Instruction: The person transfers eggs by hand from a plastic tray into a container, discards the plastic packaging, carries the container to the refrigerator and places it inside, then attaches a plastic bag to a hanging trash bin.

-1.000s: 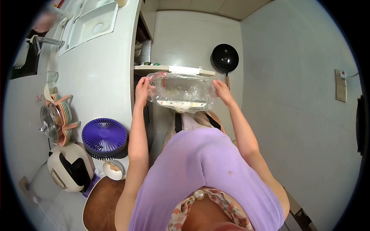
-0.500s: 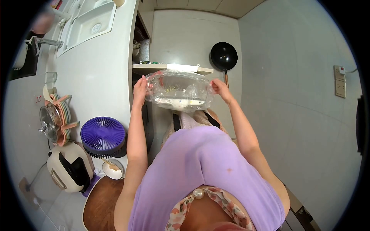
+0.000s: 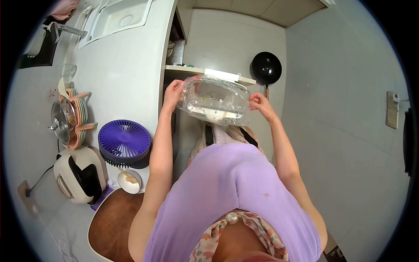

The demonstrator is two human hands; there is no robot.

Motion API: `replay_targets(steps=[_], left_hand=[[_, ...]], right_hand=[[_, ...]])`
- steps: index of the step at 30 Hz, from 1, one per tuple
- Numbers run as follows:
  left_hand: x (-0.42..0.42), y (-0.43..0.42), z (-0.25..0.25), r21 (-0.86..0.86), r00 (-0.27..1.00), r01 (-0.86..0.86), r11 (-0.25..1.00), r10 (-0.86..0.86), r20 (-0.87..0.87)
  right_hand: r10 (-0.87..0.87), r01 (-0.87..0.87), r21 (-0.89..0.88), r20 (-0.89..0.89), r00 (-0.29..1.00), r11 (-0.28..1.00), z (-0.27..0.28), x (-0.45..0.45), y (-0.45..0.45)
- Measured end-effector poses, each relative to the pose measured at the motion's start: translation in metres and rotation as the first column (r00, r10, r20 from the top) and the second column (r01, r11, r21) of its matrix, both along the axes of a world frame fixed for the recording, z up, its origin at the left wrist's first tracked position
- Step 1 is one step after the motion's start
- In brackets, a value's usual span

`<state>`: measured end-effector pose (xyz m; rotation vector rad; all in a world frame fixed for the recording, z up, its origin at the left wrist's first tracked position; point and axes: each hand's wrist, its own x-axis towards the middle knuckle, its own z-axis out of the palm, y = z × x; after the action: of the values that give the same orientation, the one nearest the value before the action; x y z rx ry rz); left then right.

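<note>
Between my two hands, in front of my lap, hangs a clear plastic-wrapped container [image 3: 214, 98] with crinkled film over it and some red at its left corner. My left hand [image 3: 174, 94] pinches the film at the left end. At the right end, my right hand [image 3: 260, 105] has its fingers bent against the edge of the film. A pale strip with small coloured spots shows through the lower side. Just beyond the container is the top edge of an open door or drawer front [image 3: 244, 80] with a white piece on it.
A black pan [image 3: 266, 68] lies on the floor ahead. On the left counter [image 3: 126, 70] are a sink [image 3: 120, 19], a purple fan [image 3: 125, 142], a pot lid [image 3: 60, 123], a white bowl [image 3: 129, 182] and a cream appliance [image 3: 78, 174]. A grey wall [image 3: 340, 109] rises on the right.
The view has shifted, so the surroundings appear further right. The container now tilts down toward its right end, and the fingers of my right hand look looser at its edge.
</note>
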<state>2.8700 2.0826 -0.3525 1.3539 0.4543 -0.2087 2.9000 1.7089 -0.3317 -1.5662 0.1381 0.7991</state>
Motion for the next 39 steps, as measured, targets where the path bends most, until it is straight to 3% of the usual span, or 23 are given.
replay_targets(steps=[4,10,16,19,22,31,34,39], left_hand=[[-0.001,0.000,-0.005,0.019,1.000,-0.022,1.000,0.022,0.020],[-0.002,-0.002,-0.008,0.119,0.999,-0.015,0.993,0.011,0.036],[-0.002,-0.007,0.004,0.134,0.994,-0.028,0.991,0.041,-0.100],[-0.001,-0.007,-0.003,0.143,0.999,-0.052,0.988,0.051,0.009],[-0.001,-0.008,-0.005,0.150,0.997,-0.069,0.986,0.075,-0.033],[0.005,-0.010,0.000,0.198,0.984,-0.113,0.974,0.138,-0.114],[0.010,-0.006,-0.002,0.305,0.989,-0.062,0.950,0.098,-0.106],[0.012,-0.006,0.000,0.148,0.987,-0.092,0.985,0.110,-0.120]], right_hand=[[0.008,-0.006,-0.021,0.056,0.998,1.000,-0.002,-0.002,0.003],[0.166,0.008,-0.393,0.405,0.899,0.919,0.002,-0.017,0.018],[0.321,0.097,-0.597,0.553,0.769,0.796,-0.013,-0.016,0.022],[0.190,0.158,-0.521,0.552,0.812,0.839,-0.014,-0.012,0.024],[0.001,0.211,-0.423,0.448,0.894,0.881,-0.007,-0.007,0.028],[-0.124,0.255,-0.490,0.284,0.951,0.833,-0.001,0.014,0.035],[-0.148,0.263,-0.484,0.263,0.953,0.835,-0.010,0.020,0.036],[-0.102,0.187,-0.449,0.207,0.973,0.874,-0.002,0.024,0.036]])
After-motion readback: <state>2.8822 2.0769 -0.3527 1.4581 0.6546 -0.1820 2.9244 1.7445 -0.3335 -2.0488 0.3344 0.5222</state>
